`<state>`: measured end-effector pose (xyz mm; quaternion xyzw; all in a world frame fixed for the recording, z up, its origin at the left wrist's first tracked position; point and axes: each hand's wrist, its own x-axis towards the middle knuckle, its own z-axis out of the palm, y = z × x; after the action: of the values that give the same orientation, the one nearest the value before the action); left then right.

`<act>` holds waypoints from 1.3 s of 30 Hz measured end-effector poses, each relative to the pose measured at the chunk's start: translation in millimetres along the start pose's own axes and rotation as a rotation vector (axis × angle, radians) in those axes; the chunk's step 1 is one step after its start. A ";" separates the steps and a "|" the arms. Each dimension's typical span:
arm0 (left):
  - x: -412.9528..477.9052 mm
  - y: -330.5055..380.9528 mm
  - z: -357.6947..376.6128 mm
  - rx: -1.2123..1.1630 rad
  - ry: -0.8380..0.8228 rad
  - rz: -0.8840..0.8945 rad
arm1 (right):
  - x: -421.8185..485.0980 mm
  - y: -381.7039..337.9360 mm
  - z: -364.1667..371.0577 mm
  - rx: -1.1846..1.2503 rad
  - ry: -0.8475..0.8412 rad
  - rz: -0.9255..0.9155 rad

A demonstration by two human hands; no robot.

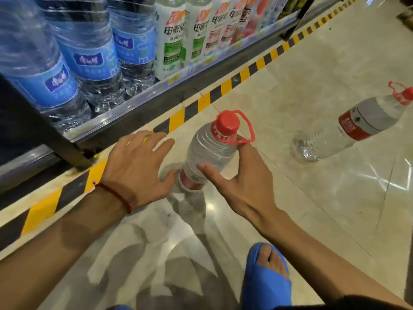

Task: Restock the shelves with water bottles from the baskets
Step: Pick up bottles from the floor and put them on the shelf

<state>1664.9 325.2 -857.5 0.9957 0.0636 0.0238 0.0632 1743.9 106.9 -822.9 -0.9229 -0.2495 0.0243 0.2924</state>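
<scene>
A clear water bottle (210, 151) with a red cap, red carry loop and red label stands upright on the tiled floor in front of the bottom shelf (125, 113). My right hand (248, 182) wraps it from the right, thumb on the front of its body and fingers behind its neck. My left hand (136, 166), with a red string at the wrist, hovers just left of the bottle with fingers spread; its thumb is at the bottle's base. A second bottle of the same kind (357, 124) stands on the floor to the right.
The bottom shelf holds large blue-labelled water bottles (89, 57) on the left and white drink bottles (172, 39) further along. Yellow-and-black tape (201, 104) runs along the floor at the shelf's foot. My foot in a blue slipper (266, 285) is near the bottom edge.
</scene>
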 end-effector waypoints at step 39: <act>70.0 80.4 25.3 -0.411 -0.290 -0.135 | 47.7 92.3 -47.2 0.876 0.128 0.785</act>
<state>1745.7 252.1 -869.5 0.9484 0.1138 -0.1108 0.2743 1835.8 39.6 -829.9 -0.7391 0.1619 0.1759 0.6298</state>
